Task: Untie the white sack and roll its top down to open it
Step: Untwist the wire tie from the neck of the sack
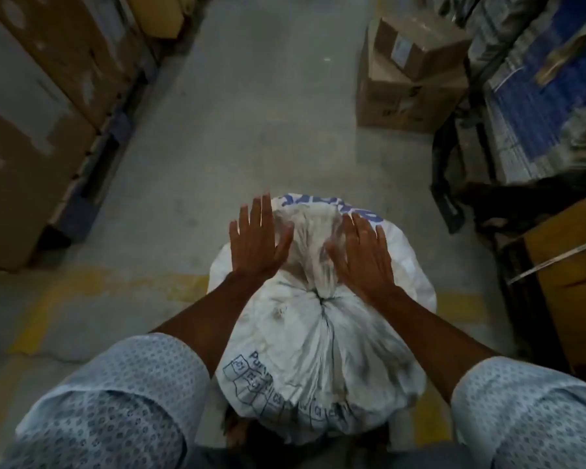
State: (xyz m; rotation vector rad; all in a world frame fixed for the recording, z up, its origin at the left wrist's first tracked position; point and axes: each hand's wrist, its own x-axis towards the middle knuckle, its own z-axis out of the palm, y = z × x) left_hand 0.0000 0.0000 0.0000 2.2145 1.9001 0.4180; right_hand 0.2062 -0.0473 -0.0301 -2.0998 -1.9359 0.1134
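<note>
Our white sack [318, 340] stands on the concrete floor [251, 130] right before us, its gathered neck [322, 289] cinched. Our left hand [257, 238] and right hand [362, 255] lie flat, fingers spread, flanking the bunched top. Cardboard boxes [410, 72] sit beyond, right.

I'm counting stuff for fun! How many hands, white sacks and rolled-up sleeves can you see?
Hands: 2, the left hand and the right hand, both open
White sack: 1, still tied
Rolled-up sleeves: 2, the left sleeve and the right sleeve
Total: 5
</note>
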